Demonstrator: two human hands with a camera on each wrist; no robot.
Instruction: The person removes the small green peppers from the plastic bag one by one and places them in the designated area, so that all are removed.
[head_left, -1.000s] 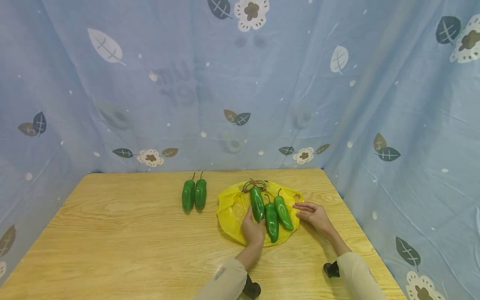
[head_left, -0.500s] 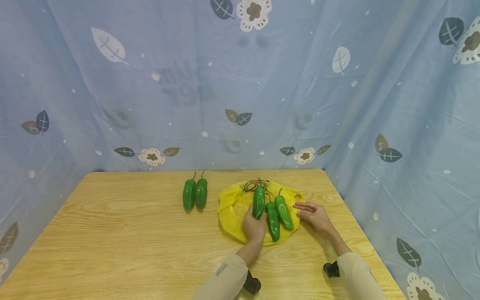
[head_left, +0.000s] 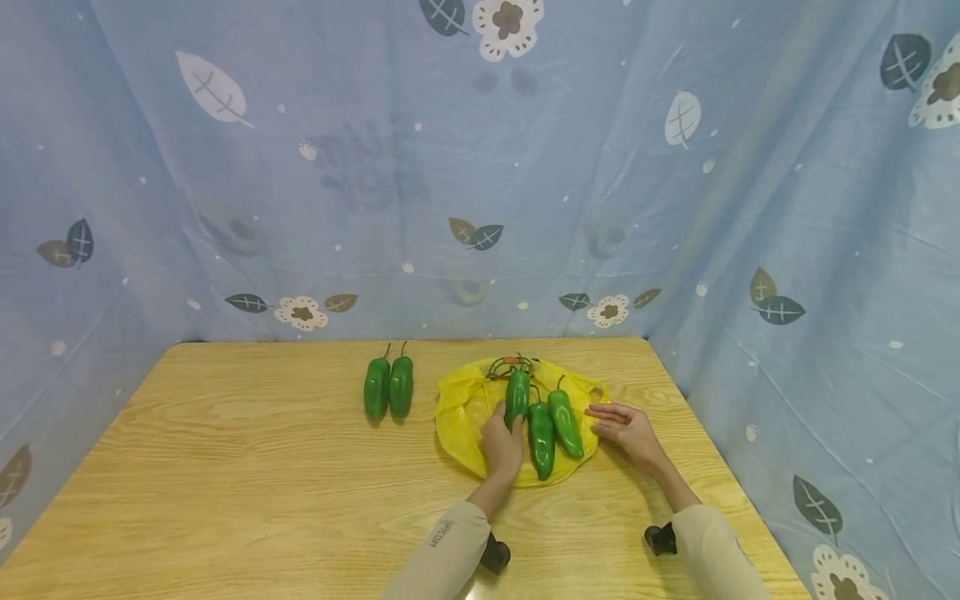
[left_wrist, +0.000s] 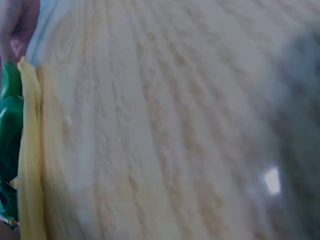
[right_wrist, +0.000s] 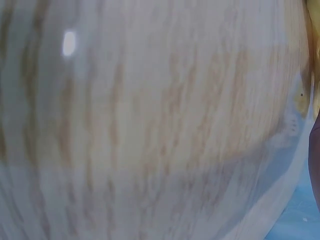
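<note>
My left hand [head_left: 501, 446] grips the lower part of a green pepper [head_left: 517, 392] from its left side, fingers and thumb around it. That pepper is over a flattened yellow plastic bag [head_left: 463, 425]. To its right on the bag lie a middle green pepper [head_left: 542, 442] and a right green pepper [head_left: 565, 423], stems pointing away. My right hand [head_left: 628, 433] rests at the bag's right edge with its fingers fairly straight; its thumb is hidden. The left wrist view catches green peppers [left_wrist: 11, 130] beside the yellow bag [left_wrist: 31, 160]. The right wrist view shows little of the work.
Two more green peppers, a left one [head_left: 377, 390] and a right one [head_left: 401, 387], lie side by side on the wooden table [head_left: 247, 467], left of the bag. A blue patterned curtain [head_left: 337, 192] closes off the back and sides. Black wrist mounts [head_left: 495, 554] hang under the sleeves.
The pepper in my left hand has turned more upright and come closer to the middle pepper. My left hand has shifted slightly left and away from me. My right hand has stayed put.
</note>
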